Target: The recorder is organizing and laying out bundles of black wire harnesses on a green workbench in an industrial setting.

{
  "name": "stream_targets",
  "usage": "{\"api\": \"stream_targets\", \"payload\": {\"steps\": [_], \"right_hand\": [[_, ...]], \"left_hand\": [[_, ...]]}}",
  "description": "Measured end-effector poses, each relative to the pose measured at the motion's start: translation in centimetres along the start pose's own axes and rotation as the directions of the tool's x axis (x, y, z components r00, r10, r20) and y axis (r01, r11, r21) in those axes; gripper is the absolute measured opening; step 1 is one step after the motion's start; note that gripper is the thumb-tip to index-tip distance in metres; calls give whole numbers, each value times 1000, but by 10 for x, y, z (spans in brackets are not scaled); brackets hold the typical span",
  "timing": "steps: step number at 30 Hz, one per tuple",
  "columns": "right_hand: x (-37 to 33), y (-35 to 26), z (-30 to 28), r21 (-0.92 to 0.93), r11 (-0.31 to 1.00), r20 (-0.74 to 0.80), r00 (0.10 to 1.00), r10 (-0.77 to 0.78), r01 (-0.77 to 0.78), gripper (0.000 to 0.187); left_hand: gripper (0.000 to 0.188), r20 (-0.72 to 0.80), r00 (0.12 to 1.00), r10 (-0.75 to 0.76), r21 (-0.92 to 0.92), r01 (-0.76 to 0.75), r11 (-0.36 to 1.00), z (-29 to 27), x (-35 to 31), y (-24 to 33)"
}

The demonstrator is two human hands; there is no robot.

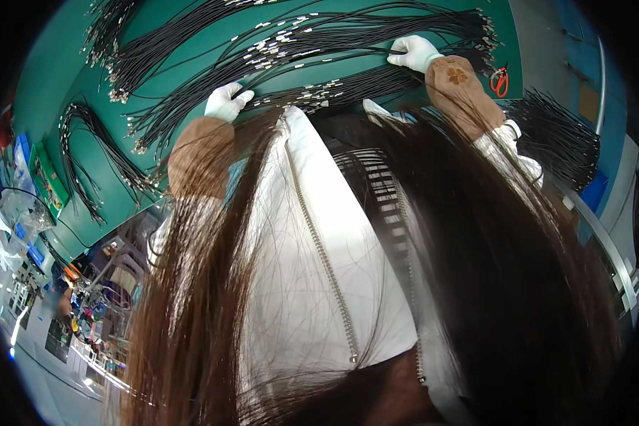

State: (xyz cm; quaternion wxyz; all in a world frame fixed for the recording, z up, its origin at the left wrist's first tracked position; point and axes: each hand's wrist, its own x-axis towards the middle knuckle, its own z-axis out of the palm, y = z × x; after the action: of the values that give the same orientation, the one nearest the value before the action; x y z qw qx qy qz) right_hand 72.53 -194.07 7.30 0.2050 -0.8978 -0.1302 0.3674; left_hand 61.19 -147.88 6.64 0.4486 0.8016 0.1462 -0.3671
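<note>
Both my hands wear white gloves and are at the bundles of thin black cables. My right hand [413,53], at the back right, pinches a black cable [334,58] that runs leftward over the pile. My left hand [227,101] is curled at the left part of the same pile, its thumb and fingers closed around a black cable. Under and between the hands lies a wide cable bundle [376,79] with small white tags near its middle. Behind it a second tagged bundle [433,27] stretches across the table. My hair covers part of the nearer cables.
The green table [121,206] carries a bent cable bundle [85,117] at left and more cables [170,28] at the back. Red-handled pliers [500,82] lie at the right edge. Beyond that edge hangs another cable bundle [554,138]. A green tray [47,177] stands far left.
</note>
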Motion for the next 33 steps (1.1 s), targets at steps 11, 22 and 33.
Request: {"api": "stream_targets", "payload": {"steps": [11,22,33], "right_hand": [[-31,-126,41,-251,866,-447,742,-499,432,17],[-32,-103,66,93,958,-205,947,-248,271,14],[-14,-107,58,296,952,-133,990,-35,74,16]], "left_hand": [[36,-274,952,139,252,-68,965,15,17,-13],[32,-198,979,48,103,-28,994,23,5,8],[18,69,992,104,-96,-97,991,14,7,15]]}}
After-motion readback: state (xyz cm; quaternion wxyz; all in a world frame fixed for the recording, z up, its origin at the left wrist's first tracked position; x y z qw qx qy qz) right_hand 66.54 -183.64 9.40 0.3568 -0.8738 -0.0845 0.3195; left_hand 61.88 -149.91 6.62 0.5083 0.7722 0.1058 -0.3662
